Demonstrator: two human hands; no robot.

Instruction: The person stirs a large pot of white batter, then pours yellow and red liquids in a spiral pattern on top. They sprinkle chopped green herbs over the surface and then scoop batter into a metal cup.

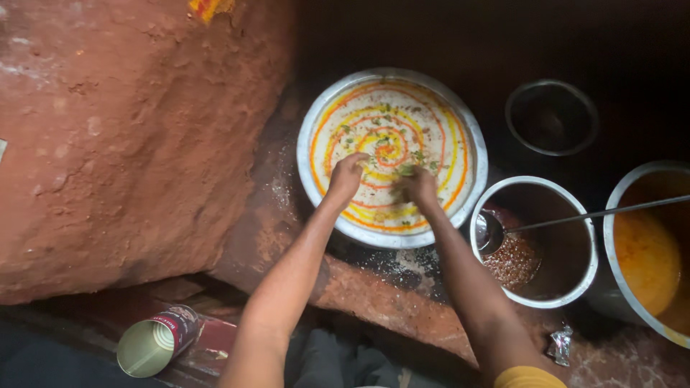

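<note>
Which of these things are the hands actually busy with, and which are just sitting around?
In use:
left hand
right hand
round metal plate with its spiral-sauced white dish

Lying about:
pot of brown mix with ladle
orange sauce pot
empty bowl
tipped can
foil scrap

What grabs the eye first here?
The round metal pan at centre, its pale filling drawn with orange and yellow spirals and dotted with green bits. Both hands meet over its lower half: the left hand and the right hand, which pinches something green. To the right stands a steel pot holding a ladle over reddish-brown contents, with a pot of orange sauce at the frame's edge.
</note>
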